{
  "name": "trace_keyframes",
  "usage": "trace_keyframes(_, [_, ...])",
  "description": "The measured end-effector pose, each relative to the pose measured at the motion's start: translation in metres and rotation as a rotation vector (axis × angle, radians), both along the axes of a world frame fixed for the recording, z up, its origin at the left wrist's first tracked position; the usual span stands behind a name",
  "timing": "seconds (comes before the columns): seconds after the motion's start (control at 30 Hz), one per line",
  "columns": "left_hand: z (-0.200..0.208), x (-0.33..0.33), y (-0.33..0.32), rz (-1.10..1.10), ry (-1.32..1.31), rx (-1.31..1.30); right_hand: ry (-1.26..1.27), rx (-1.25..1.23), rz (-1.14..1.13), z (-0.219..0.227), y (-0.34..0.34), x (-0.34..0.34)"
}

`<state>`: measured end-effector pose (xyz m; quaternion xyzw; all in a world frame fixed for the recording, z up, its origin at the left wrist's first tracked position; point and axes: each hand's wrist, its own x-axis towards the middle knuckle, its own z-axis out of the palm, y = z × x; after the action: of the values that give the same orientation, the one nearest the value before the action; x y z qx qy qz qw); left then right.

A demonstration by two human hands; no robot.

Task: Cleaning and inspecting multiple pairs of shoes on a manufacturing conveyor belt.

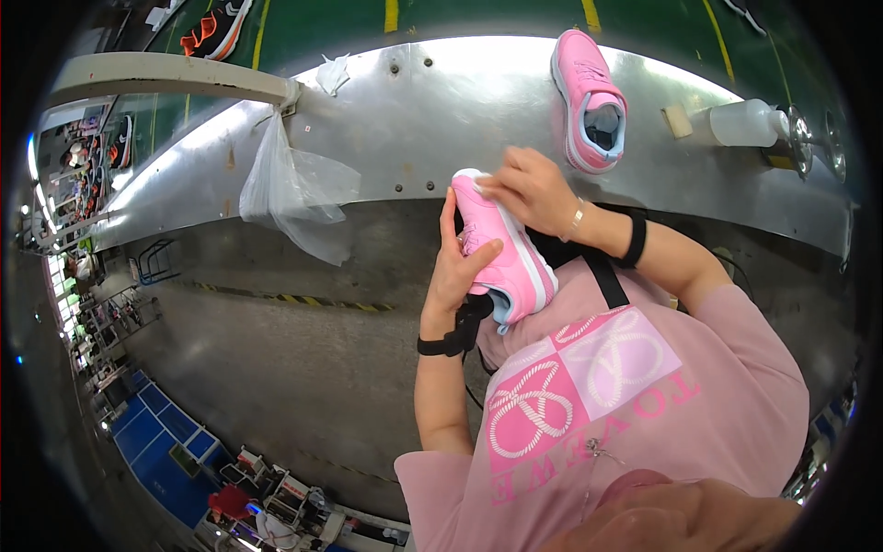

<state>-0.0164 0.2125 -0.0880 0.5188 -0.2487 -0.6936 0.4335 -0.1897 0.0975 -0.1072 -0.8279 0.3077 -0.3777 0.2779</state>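
Observation:
A pink sneaker [515, 262] with a white sole is held over the bench's near edge, toe pointing away from me and heel close to my shirt. My left hand [451, 271] is wrapped round its left side, thumb across the upper near the laces. At the toe, my right hand [536, 193] presses with bent, closed fingers; whatever they may pinch is too small to make out. A second pink sneaker [581, 74] with a pale blue lining lies on the bench, farther off to the right, apart from both hands.
The shiny metal bench [368, 138] curves across in front of me. A clear plastic bag [294, 189] hangs from its near left edge by a pale metal bar [175, 78]. On the right are a yellowish block [678, 121] and a white bottle [740, 123]. Beyond runs a green surface [487, 17] with dark shoes.

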Motion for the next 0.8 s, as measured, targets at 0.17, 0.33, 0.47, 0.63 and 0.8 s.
trace_keyframes(0.17, [0.003,0.000,0.000,0.016,0.013,-0.011,0.040,-0.006,0.043,0.009,0.018,-0.020])
trace_keyframes(0.33, [0.002,-0.002,-0.004,-0.013,-0.015,-0.007,0.068,0.217,-0.031,-0.007,-0.023,0.032])
trace_keyframes(0.47, [0.000,-0.004,-0.008,-0.047,-0.111,-0.025,0.322,0.559,0.121,-0.011,-0.059,0.057])
trace_keyframes(0.63, [0.018,0.002,-0.018,-0.148,-0.183,-0.083,0.112,0.852,0.141,-0.015,-0.070,0.042])
trace_keyframes(0.8, [0.080,0.006,-0.041,-0.347,-0.886,-0.388,-0.187,0.937,0.028,0.048,-0.059,0.006])
